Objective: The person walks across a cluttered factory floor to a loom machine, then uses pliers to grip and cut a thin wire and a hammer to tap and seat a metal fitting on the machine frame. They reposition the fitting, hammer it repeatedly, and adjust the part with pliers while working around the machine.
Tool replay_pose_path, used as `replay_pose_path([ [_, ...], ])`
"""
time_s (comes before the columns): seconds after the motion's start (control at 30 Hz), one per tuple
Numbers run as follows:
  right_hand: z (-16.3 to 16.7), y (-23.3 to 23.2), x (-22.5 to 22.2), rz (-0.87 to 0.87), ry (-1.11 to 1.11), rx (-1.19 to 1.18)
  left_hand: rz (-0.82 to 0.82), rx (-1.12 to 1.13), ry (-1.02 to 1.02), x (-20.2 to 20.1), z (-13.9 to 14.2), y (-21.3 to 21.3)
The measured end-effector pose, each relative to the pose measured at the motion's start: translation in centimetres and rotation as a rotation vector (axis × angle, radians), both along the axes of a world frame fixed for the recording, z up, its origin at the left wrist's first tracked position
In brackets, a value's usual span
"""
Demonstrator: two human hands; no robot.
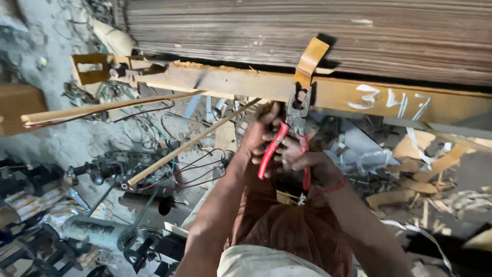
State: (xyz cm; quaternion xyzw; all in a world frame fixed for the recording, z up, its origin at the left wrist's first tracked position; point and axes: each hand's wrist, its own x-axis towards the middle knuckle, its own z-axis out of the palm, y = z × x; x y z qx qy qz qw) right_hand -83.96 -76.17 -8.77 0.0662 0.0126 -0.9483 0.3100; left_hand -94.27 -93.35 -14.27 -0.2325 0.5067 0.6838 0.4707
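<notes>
We close both hands, left hand (259,134) and right hand (307,163), tight around the red handles of the pliers (292,134), whose steel nose bites the tan strap (309,60) where it bends over the edge of the wooden beam (230,82). Above, rough stacked boards (307,31) crowd in; below the beam there is open room. Two thin sticks (102,107) slant at left, over tangled wire (195,164) and dark metal parts (107,172).
</notes>
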Motion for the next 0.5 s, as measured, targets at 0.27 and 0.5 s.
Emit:
replay_pose_path([
  [0.27,1.6,1.1,1.5,-0.156,-0.237,0.332,0.115,0.643,-0.427,-0.7,-7.0,5.7],
  [0.5,6.9,12.6,-1.4,0.414,-0.249,0.774,0.036,0.412,-0.070,-1.6,0.5,8.6],
])
